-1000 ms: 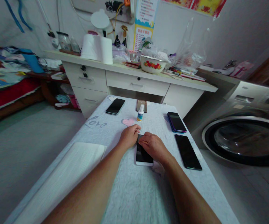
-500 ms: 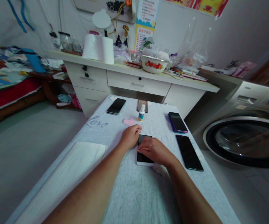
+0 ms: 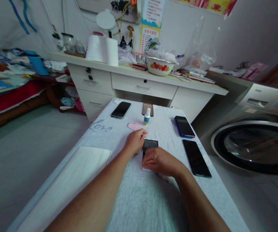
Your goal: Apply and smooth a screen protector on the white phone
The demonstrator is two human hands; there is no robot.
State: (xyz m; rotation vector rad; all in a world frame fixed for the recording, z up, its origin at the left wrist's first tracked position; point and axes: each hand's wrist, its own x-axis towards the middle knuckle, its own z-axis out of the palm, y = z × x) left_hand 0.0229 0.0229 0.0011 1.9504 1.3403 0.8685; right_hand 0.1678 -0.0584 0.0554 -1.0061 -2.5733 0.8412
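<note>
A white-framed smartphone (image 3: 151,143) lies screen up on the cloth-covered table, its black screen partly under my right hand. Curled fingers of my left hand (image 3: 135,141) rest against the phone's upper left edge and hold it. My right hand (image 3: 157,160) is closed, fingertips pressed down over the lower part of the screen. Whatever those fingers may hold is hidden beneath them. Just beyond the hands stands a small white spray bottle (image 3: 147,117) with a blue and yellow label.
A dark phone (image 3: 121,110) lies at the far left, and a brownish phone (image 3: 148,109) behind the bottle. On the right are stacked phones (image 3: 184,127) and a long black phone (image 3: 197,158). A desk (image 3: 143,84) stands beyond the table; a washing machine (image 3: 254,129) is at right.
My right hand has slid down the phone's screen toward its lower end, uncovering more of the upper screen. My left hand stays at the phone's upper left edge.
</note>
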